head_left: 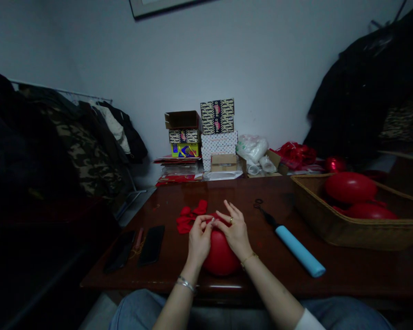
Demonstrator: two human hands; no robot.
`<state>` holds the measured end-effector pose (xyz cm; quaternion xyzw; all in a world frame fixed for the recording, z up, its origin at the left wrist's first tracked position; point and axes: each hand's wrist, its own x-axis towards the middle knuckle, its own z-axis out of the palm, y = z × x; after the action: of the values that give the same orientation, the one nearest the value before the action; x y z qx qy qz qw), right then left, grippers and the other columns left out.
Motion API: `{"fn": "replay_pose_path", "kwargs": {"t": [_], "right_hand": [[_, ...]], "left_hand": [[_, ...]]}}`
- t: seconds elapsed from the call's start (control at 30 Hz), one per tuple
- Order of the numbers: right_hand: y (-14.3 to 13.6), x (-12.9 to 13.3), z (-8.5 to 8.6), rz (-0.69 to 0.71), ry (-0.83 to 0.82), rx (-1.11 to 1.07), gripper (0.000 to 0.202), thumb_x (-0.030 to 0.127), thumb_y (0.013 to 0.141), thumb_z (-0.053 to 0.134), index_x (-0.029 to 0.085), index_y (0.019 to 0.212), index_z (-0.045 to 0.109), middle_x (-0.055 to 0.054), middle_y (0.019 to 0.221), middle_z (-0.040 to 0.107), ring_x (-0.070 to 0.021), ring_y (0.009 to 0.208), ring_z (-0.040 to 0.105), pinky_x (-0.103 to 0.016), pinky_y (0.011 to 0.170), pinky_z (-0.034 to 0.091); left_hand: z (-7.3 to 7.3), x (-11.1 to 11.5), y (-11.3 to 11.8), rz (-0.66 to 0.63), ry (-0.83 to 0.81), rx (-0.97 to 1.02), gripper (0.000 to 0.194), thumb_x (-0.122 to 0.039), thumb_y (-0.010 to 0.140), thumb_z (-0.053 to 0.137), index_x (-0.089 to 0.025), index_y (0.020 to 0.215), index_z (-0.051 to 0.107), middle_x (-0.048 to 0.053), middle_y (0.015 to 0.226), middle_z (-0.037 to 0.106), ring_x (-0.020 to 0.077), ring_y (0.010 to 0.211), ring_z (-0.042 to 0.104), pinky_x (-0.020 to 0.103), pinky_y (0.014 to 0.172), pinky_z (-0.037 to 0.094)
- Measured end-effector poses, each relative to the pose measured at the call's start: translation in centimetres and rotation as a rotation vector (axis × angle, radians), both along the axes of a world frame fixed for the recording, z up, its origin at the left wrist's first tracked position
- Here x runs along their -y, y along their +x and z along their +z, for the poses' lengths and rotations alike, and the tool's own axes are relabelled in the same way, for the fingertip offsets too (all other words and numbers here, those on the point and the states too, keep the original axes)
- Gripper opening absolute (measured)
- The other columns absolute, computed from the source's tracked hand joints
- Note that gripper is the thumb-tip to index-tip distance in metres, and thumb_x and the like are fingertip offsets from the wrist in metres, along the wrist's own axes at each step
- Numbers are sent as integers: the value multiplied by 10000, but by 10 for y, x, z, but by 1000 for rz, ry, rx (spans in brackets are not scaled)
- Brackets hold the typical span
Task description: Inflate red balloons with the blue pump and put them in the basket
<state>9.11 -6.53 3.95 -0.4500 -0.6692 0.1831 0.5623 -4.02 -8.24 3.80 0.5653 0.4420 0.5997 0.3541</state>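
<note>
A blown-up red balloon [222, 256] rests near the front edge of the brown table, between my forearms. At its upper end my left hand [201, 236] pinches with thumb and fingertips, apparently on the balloon's neck. My right hand [236, 229] pinches at the same spot with thumb and index finger, its other fingers raised; a ring and a bracelet show on it. The neck itself is mostly hidden by my fingers. Just beyond my left hand lie several flat red balloons [187, 222]. To the right is a light-blue hand pump [299, 250] with a black nozzle.
Scissors [258, 202] lie beyond the pump's nozzle. A wicker basket [351, 233] with inflated red balloons [351, 187] stands at the right. Two dark phones [151, 245] lie at the left. Stacked boxes [219, 149] and a clear plastic bag [253, 147] stand along the back.
</note>
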Motion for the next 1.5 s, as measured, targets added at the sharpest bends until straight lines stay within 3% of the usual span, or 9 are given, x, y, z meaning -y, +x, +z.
{"fn": "replay_pose_path", "kwargs": {"t": [0.13, 0.23, 0.33, 0.47, 0.6, 0.77, 0.87, 1.2, 1.5], "right_hand": [[10, -5, 1, 144, -50, 100, 394, 477, 714, 668, 275, 1052, 664, -52, 1395, 428, -242, 1309, 307, -446, 1065, 290], [11, -6, 6, 202, -40, 150, 408, 468, 697, 686, 290, 1062, 656, -39, 1404, 418, -245, 1313, 301, -452, 1062, 291], [7, -3, 11, 235, -26, 199, 292, 427, 710, 682, 297, 972, 694, -25, 1390, 437, -246, 1303, 318, -456, 1056, 297], [1, 3, 13, 213, -9, 215, 98, 336, 751, 648, 275, 778, 720, -15, 1289, 545, -232, 1253, 385, -446, 1033, 328], [-4, 4, 12, 154, 5, 215, 79, 247, 746, 625, 245, 742, 704, -32, 1219, 597, -234, 1204, 433, -453, 1004, 355], [-9, 5, 9, 106, 32, 225, 116, 158, 717, 592, 232, 707, 680, -32, 1216, 598, -240, 1200, 431, -463, 988, 366], [-11, 7, 8, 76, 49, 224, 129, 147, 722, 573, 233, 693, 665, -35, 1216, 596, -244, 1208, 420, -472, 978, 371], [-16, 8, 2, 39, 121, 226, 123, 118, 718, 557, 217, 656, 596, -49, 1221, 587, -251, 1233, 390, -487, 993, 357], [-14, 9, 3, 59, 188, 236, 107, 123, 741, 545, 219, 710, 577, -67, 1218, 582, -240, 1238, 395, -488, 992, 369]], "left_hand": [[4, 0, -2, -62, -85, 131, 250, -378, 744, 650, -145, 832, 629, 65, 797, 689, 176, 726, 636, 295, 708, 481], [9, 0, -5, 27, -31, 63, 243, -373, 701, 690, -148, 791, 674, 92, 942, 678, 210, 876, 623, 345, 829, 452], [13, 0, -9, 91, 40, -48, 197, -349, 699, 695, -161, 759, 694, 109, 1096, 625, 240, 1044, 563, 386, 961, 365], [19, 8, -15, 130, 123, -167, 219, -367, 754, 646, -174, 849, 686, 100, 1060, 625, 223, 1023, 559, 371, 951, 367], [26, 25, -16, 376, 342, -484, 172, -350, 791, 620, -219, 885, 679, 64, 918, 651, 217, 929, 554, 368, 888, 388], [27, 38, -10, 519, 510, -890, 173, -278, 813, 603, -260, 944, 715, 47, 843, 695, 230, 871, 545, 414, 898, 344], [29, 40, -8, 554, 475, -1007, 189, -282, 827, 580, -259, 957, 715, 46, 844, 708, 231, 854, 557, 439, 920, 317], [43, 39, -7, 451, 232, -1172, 182, -267, 807, 550, -256, 838, 730, 50, 735, 705, 241, 803, 611, 520, 971, 259], [35, 29, -5, 508, 197, -1004, 122, -256, 766, 568, -230, 788, 686, 34, 715, 708, 205, 691, 651, 406, 944, 374]]}}
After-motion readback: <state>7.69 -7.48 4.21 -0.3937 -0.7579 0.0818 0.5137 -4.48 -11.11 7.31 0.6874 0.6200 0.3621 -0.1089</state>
